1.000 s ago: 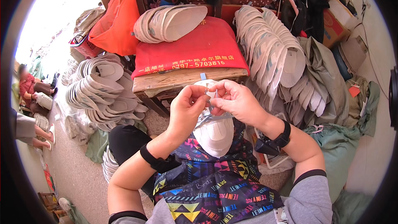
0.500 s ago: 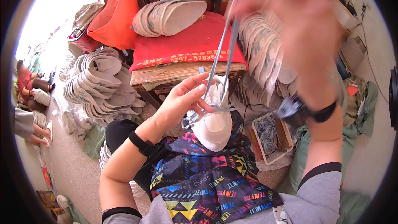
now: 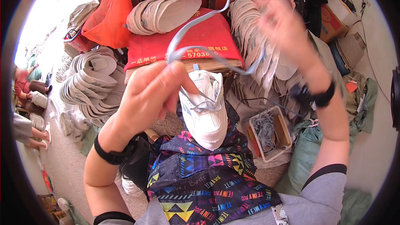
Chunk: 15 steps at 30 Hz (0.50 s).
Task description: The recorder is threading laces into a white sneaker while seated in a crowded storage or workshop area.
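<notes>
A white sneaker [image 3: 205,127] rests on my lap, toe toward me, with blue-grey lacing across its tongue. My left hand [image 3: 156,91] is closed in a pinch left of the sneaker, gripping a blue-grey shoelace [image 3: 186,28]. From that pinch the lace rises in a loose curve toward the red cloth's far side, and another strand sags to the right. Up at the right, my right hand [image 3: 281,27] is smeared by motion beside the lace strands. Whether its fingers hold a lace cannot be made out.
A wooden stool [image 3: 166,68] with a red cloth [image 3: 175,43] bears stacked shoe uppers [image 3: 164,14]. More uppers are piled at left [image 3: 89,83] and right [image 3: 250,33]. A white box of laces [image 3: 287,139] stands at right. A person [image 3: 27,85] sits far left.
My left hand has risen left, off the sneaker's lacing, with a lace in it. My right hand has swung down and away from me. The taut strands have become slack curves.
</notes>
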Available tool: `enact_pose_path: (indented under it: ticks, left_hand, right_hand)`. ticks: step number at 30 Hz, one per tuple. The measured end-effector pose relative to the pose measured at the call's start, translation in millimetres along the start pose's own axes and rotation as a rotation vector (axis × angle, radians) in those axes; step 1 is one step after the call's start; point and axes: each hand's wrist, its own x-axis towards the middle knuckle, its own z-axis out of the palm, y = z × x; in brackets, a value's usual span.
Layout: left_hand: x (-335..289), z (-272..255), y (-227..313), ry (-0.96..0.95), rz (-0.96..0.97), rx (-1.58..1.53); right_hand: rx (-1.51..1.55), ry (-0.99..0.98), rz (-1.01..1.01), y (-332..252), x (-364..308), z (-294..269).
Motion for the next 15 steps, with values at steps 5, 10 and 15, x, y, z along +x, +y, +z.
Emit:
enact_pose_path:
  ticks: [5, 10, 15]
  left_hand:
    - [3, 21, -74, 0.279, -0.165, -0.177]
    - [-13, 42, -140, 0.221, -0.139, 0.115]
    - [-17, 60, -149, 0.198, -0.074, 0.262]
  right_hand:
    - [0.364, -0.692, 0.077, -48, -121, 62]
    - [0.494, -0.658, 0.117, -47, -148, 85]
    - [1.194, -0.782, 0.870, -36, -147, 101]
